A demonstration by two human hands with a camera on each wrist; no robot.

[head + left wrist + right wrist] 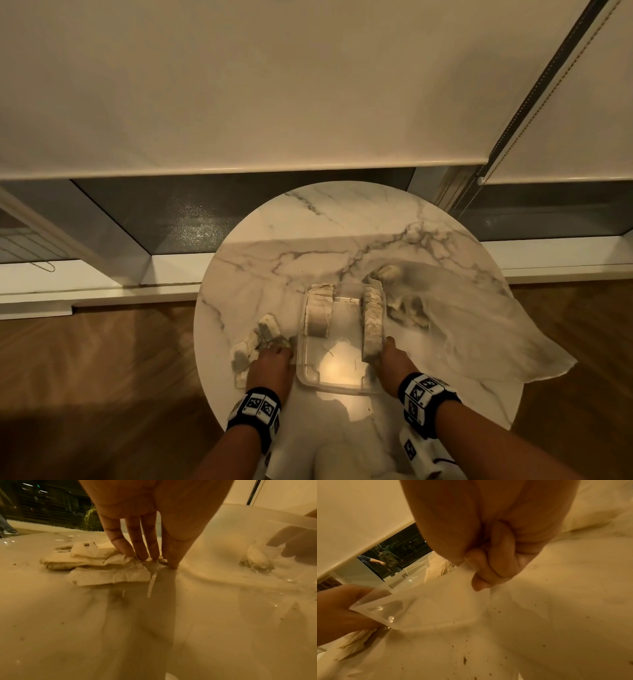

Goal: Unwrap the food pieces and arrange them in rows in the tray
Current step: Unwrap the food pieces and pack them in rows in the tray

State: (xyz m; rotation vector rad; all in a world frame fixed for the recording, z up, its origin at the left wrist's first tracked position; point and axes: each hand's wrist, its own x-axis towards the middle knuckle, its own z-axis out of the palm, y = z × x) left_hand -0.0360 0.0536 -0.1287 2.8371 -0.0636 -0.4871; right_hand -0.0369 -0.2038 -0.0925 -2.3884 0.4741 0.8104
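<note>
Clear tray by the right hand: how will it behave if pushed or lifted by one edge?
The tray looks thin and translucent, so probably light and a bit flexy. On the glossy table it would likely slide easily. The two rows stand on edge with a gap between, so a jolt may topple them.

Round marble table (pixel 342 222), roller blind (pixel 239 85), wooden floor (pixel 102 359).

Head view: both forearms are cut off by the near edge. The left hand (pixel 270 368) hides its own fingertips and part of the wrapped pieces (pixel 255 341). The right hand (pixel 394 365) has its fingers hidden behind the clear tray (pixel 310 373) wall. Food under the translucent sheet (pixel 479 329) on the right is blurred, its count unclear.
</note>
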